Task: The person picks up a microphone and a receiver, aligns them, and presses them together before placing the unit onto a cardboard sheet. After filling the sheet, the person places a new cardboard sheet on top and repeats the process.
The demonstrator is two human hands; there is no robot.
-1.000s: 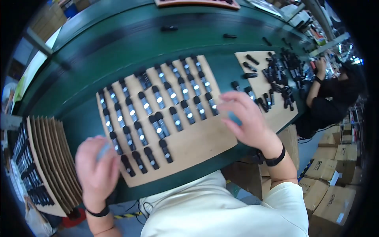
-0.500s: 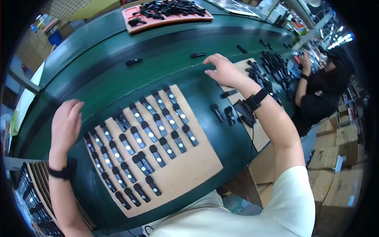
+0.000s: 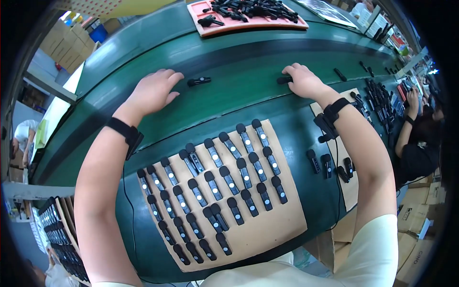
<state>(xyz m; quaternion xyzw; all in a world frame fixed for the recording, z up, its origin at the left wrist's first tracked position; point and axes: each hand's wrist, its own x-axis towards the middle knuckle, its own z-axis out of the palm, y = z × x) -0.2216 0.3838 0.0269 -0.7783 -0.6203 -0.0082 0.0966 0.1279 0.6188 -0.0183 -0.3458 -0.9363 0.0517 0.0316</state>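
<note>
My left hand [image 3: 155, 91] reaches over the green belt with thumb and fingers apart, just left of a small black microphone [image 3: 199, 81] with a foam head. It does not touch it. Farther right, my right hand [image 3: 307, 82] closes its thumb and fingers around one end of another small black microphone [image 3: 283, 80]; its foam head sticks out to the left. Nearer me, a cardboard sheet [image 3: 267, 234] carries rows of such microphones [image 3: 210, 184], foam heads pointing away from me. Two rows include pairs set close together.
A pink tray [image 3: 203, 31] heaped with black microphones stands at the far side. To the right, another cardboard piece [image 3: 351, 196] and a microphone pile [image 3: 380, 105] lie near a co-worker's arm [image 3: 409, 112]. Stacked sheets of microphones [image 3: 60, 234] stand lower left.
My left hand has moved forward and right from beside the cardboard to the belt. My right hand has closed on the belt microphone. The view has shifted, moving the scene within the picture.
</note>
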